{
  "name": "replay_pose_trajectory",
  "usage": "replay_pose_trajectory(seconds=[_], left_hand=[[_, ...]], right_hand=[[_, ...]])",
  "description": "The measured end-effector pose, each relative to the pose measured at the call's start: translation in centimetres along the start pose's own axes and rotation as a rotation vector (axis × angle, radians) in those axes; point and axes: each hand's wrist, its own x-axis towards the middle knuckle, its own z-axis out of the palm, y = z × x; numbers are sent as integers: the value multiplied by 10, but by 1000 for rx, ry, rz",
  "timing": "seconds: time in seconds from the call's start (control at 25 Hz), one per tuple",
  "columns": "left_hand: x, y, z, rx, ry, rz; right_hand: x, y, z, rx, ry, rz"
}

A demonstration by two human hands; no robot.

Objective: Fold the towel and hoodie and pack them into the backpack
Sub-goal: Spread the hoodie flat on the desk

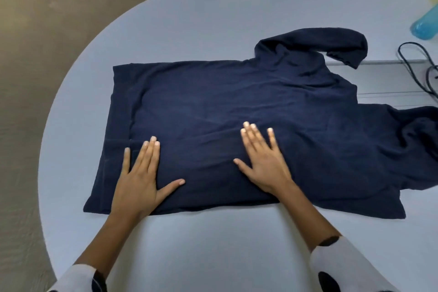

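While both hands (pixel 201 170) press spread flat, the soft navy hoodie (pixel 248 111) lies creased.

**Both hands pressed flat, palms down**

The left hand (pixel 139 178), in the lower left of the frame, lies palm down with its fingers straight and pointing toward the top of the frame, the little finger held slightly apart and the thumb splayed out to the right. The right hand (pixel 263 156), near the centre of the frame, lies flat in the same way, fingers extended and angled slightly to the upper left, thumb spread out to the left. Both bare forearms run up from the bottom edge, each emerging from a white sleeve with dark patches.
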Motion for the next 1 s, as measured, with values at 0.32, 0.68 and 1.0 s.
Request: replay_pose_trajectory(seconds=[0.32, 0.68, 1.0], left_hand=[[-2, -15, -2, 41, -11, 30], [-4, -13, -1, 32, -4, 32], [-3, -15, 0, 25, -12, 41]], right_hand=[[-45, 132, -3, 25, -59, 234], [-117, 186, -7, 18, -40, 387], [-87, 127, -13, 92, 43, 402]])
